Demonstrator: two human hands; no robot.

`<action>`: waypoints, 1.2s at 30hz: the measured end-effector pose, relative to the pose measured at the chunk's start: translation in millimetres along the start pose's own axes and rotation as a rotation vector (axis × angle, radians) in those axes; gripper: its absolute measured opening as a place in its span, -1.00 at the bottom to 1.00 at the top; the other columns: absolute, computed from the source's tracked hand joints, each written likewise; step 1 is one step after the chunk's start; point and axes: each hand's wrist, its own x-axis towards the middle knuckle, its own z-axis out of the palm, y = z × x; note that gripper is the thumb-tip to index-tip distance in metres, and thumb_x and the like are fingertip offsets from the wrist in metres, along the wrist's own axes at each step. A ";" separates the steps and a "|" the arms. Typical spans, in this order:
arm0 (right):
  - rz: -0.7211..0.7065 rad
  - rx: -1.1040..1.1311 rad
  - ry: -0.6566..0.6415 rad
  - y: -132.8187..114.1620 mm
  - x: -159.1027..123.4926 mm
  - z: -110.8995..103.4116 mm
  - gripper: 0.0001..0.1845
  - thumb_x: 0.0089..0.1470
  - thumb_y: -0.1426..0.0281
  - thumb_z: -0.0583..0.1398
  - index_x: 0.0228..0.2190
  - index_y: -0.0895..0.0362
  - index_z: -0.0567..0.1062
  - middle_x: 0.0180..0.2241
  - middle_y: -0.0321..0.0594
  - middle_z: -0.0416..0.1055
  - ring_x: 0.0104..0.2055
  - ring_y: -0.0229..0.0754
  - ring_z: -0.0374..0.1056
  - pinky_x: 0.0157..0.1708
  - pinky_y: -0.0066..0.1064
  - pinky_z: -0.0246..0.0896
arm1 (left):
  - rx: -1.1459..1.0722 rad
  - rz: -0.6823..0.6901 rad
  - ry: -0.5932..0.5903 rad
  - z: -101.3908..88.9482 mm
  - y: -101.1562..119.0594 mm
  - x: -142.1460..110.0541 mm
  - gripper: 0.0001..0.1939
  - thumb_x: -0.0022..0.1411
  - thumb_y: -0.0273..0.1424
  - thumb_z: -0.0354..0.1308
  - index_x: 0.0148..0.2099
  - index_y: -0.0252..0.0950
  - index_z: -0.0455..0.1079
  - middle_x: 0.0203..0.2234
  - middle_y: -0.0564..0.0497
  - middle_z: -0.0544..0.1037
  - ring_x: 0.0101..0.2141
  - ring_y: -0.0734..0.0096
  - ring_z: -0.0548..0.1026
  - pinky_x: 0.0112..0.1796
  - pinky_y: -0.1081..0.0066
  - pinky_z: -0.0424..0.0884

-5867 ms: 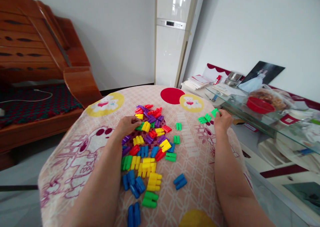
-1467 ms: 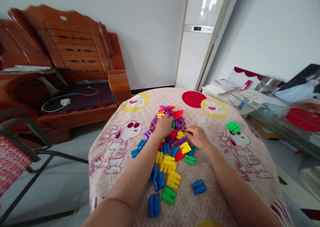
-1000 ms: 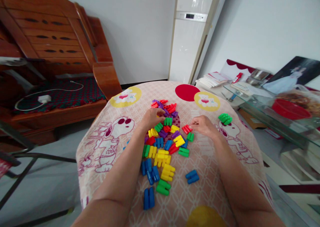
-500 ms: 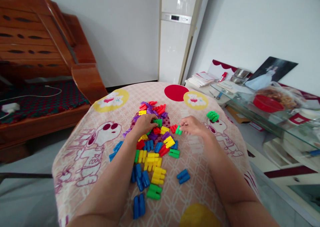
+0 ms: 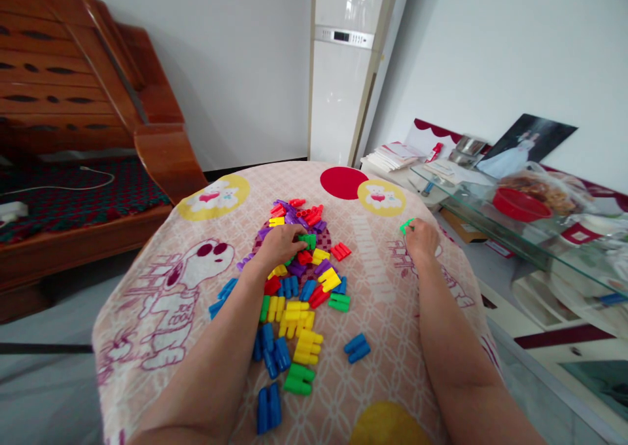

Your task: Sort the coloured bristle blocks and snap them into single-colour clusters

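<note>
My left hand (image 5: 280,245) reaches into the middle of a loose pile of plastic building blocks, its fingers closed on a green block (image 5: 309,241). At the right side of the table, my right hand (image 5: 422,238) is closed at the green block cluster (image 5: 406,226). Its fingers and back hide most of that cluster and the green block they grip. Near the left hand lie a yellow block (image 5: 320,256), a purple block (image 5: 324,267) and a red block (image 5: 341,251).
Several yellow blocks (image 5: 308,347) and blue blocks (image 5: 269,408) lie towards me on the patterned tablecloth (image 5: 196,340). A separate blue block (image 5: 357,347) sits between my forearms. A wooden bench (image 5: 161,150) stands left; a glass shelf (image 5: 471,203) with a red bowl (image 5: 521,205) is at right.
My right hand has moved right, away from the pile to the green cluster, and the green block it held beside the red block has gone with it. The left hand stays in place.
</note>
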 end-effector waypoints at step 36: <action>-0.325 1.000 -0.321 -91.2 -46.9 -26.3 -0.74 0.09 0.21 0.17 -0.31 0.14 0.50 -0.46 -0.20 0.52 -0.42 -0.15 0.45 -0.44 -0.41 0.29 | -0.553 0.074 -0.114 -5.0 24.3 -0.8 -0.65 0.09 -0.17 0.22 -0.16 -0.30 0.53 -0.35 -0.03 0.64 -0.32 0.29 0.60 -0.30 0.37 0.51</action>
